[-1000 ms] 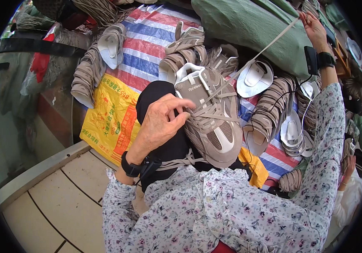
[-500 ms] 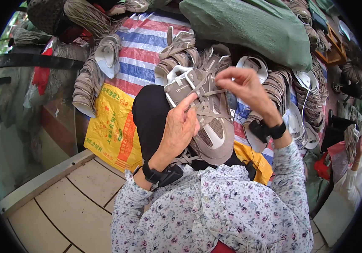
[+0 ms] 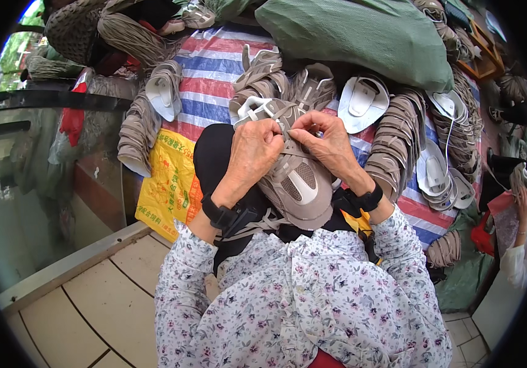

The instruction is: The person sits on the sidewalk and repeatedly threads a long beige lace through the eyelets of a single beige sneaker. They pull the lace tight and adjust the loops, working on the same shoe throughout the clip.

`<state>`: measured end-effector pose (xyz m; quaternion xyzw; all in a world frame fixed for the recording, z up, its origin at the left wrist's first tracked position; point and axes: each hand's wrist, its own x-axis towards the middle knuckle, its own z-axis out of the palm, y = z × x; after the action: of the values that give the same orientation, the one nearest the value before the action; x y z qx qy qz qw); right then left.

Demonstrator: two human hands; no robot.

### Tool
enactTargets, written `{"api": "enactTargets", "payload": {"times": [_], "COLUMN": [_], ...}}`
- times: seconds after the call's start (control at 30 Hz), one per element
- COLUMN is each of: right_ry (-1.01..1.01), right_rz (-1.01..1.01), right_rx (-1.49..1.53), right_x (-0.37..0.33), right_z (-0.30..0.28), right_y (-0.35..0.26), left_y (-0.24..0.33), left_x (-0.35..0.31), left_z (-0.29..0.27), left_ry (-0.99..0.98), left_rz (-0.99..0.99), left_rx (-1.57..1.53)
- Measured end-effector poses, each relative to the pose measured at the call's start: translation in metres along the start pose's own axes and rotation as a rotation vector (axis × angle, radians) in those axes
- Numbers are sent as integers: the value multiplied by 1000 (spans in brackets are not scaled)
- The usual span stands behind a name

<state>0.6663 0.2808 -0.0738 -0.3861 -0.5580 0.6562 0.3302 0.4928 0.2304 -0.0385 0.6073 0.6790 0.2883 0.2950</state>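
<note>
A grey-brown sneaker (image 3: pixel 300 190) lies on the person's black-trousered lap (image 3: pixel 211 156), toe toward the body and white-lined collar away, in front of the near edge of a striped plastic sheet (image 3: pixel 205 83); the lap seems to serve as a rest, leaving both hands free at the throat, and this toe-in position puts the lacing within easy reach of either side; the left hand (image 3: pixel 254 150) has its fingers curled closed beside the lace (image 3: pixel 287 161), though what they pinch is hidden; the right hand (image 3: pixel 325 144) faces it, thumb and forefinger apparently pinched on the lace;

the red, white and blue sheet carries nested shoe uppers in rows: one curved stack (image 3: pixel 138 132) along its left edge, a short stack (image 3: pixel 260 76) near its middle and a longer one (image 3: pixel 401 135) toward its right edge, probably nested to save room and keep them together; a yellow printed sack (image 3: pixel 168 184) covers the near left corner, and a bulging green sack (image 3: pixel 352 40) lies along the far edge;

to the left stands a glass panel (image 3: pixel 36 178) with a pale sill, beside a floor of cream tiles (image 3: pixel 85 306) with dark joints; grey cord bundles (image 3: pixel 131 37) crowd the upper left, and a co-worker's hand (image 3: pixel 523 208) shows at the far right, blurred toward the rim
</note>
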Motion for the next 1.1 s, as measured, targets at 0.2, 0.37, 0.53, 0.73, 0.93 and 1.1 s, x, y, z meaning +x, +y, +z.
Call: {"api": "enactTargets", "payload": {"times": [0.2,0.37,0.53,0.73,0.93,1.1], "right_ry": [-75,-71,-104,-143,-241,-309], "right_rz": [-519,-747,-689,-477,-38,74], "right_rx": [-503,-819,-855,-440,-72,39], "right_x": [-18,-15,-10,7,14,21], "right_z": [5,13,12,7,-16,-25], "right_y": [-14,-13,-11,-20,-32,-51], "left_y": [-8,-1,-12,-30,-86,-200], "left_x": [3,4,-4,-33,-70,-137], "left_z": [-8,-17,-32,-45,-96,-182], "left_ry": [-95,-71,142,276,465,550], "left_rz": [-139,-182,107,8,-130,-351], "left_rx": [-121,-58,263,263,390,620]}}
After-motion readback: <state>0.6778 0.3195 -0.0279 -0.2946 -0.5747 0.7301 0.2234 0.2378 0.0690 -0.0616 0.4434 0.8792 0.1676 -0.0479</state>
